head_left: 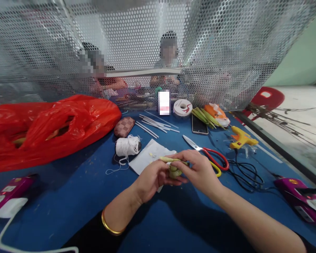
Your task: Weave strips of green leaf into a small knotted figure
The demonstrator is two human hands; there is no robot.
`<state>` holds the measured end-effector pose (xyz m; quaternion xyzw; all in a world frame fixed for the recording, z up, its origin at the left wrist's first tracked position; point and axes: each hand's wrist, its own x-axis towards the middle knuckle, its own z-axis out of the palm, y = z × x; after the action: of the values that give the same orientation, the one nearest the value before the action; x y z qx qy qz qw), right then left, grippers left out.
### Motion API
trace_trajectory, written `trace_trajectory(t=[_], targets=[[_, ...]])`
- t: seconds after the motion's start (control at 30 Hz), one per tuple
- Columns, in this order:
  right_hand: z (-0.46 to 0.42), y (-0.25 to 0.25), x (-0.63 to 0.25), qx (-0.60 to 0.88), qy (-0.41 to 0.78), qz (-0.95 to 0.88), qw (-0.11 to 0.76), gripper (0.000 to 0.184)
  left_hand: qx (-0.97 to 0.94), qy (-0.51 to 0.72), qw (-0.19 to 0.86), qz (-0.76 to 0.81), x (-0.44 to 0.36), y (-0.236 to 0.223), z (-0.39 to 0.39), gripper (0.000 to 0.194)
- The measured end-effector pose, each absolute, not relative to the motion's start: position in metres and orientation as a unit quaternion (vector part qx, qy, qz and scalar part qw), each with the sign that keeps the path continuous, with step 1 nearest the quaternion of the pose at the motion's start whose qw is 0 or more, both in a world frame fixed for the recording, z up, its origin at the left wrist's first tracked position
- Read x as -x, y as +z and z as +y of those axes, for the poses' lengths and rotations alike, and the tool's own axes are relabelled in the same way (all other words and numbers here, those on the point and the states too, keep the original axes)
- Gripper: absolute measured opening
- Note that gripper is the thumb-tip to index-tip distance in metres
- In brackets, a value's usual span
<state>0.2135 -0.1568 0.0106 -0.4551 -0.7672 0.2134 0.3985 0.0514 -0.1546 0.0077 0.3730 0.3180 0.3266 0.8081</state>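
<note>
My left hand (152,179) and my right hand (197,168) meet over the blue table (68,203), both pinched around a small pale green folded leaf piece (174,171). A thin green strip (171,160) of it runs across the top between my fingers. Just beyond my hands lies a white sheet of paper (147,156). Red-handled scissors (208,153) lie right of my right hand. A spool of white thread (126,146) sits to the left of the paper.
A large red plastic bag (47,130) fills the left. A yellow glue gun (241,138), black cables (246,174), a phone (199,124), green leaf strips (204,116), white sticks (154,124) and a tape roll (182,107) lie beyond. Purple devices (302,200) sit at both edges. Two people sit behind the perforated screen (226,52).
</note>
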Motion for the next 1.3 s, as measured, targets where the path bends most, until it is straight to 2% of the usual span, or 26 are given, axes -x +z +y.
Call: trace_trajectory(t=[0.07, 0.23, 0.33, 0.4, 0.57, 0.63, 0.83, 0.93, 1.0, 1.2, 1.3], targets=[[-0.157, 0.01, -0.213, 0.446, 0.184, -0.78, 0.398, 0.009, -0.39, 0.338, 0.796, 0.318, -0.052, 0.006, -0.156, 0.035], [-0.158, 0.011, -0.211, 0.415, 0.126, -0.813, 0.388, 0.005, -0.442, 0.347, 0.725, 0.398, -0.053, 0.008, -0.16, 0.05], [-0.158, 0.01, -0.209, 0.447, 0.126, -0.792, 0.397, 0.014, -0.435, 0.34, 0.725, 0.411, -0.052, 0.012, -0.159, 0.054], [-0.158, 0.009, -0.208, 0.47, 0.164, -0.767, 0.405, 0.018, -0.421, 0.336, 0.733, 0.416, -0.05, 0.014, -0.157, 0.056], [-0.153, 0.008, -0.211, 0.449, 0.299, -0.73, 0.419, 0.013, -0.392, 0.334, 0.743, 0.428, -0.046, 0.01, -0.152, 0.06], [-0.151, 0.011, -0.215, 0.436, 0.336, -0.735, 0.395, 0.014, -0.395, 0.349, 0.731, 0.433, -0.045, 0.009, -0.151, 0.059], [-0.149, 0.014, -0.221, 0.452, 0.384, -0.749, 0.294, 0.035, -0.453, 0.346, 0.691, 0.444, -0.043, 0.013, -0.15, 0.057], [-0.15, 0.01, -0.218, 0.465, 0.408, -0.743, 0.256, 0.037, -0.484, 0.321, 0.674, 0.457, -0.042, 0.014, -0.15, 0.062], [-0.151, 0.01, -0.216, 0.483, 0.377, -0.751, 0.247, 0.035, -0.508, 0.306, 0.656, 0.467, -0.042, 0.013, -0.15, 0.065], [-0.147, 0.018, -0.227, 0.508, 0.298, -0.738, 0.33, 0.027, -0.534, 0.267, 0.649, 0.472, -0.041, 0.016, -0.148, 0.074], [-0.14, 0.019, -0.235, 0.523, 0.27, -0.712, 0.383, 0.025, -0.529, 0.253, 0.658, 0.473, -0.041, 0.019, -0.147, 0.071]])
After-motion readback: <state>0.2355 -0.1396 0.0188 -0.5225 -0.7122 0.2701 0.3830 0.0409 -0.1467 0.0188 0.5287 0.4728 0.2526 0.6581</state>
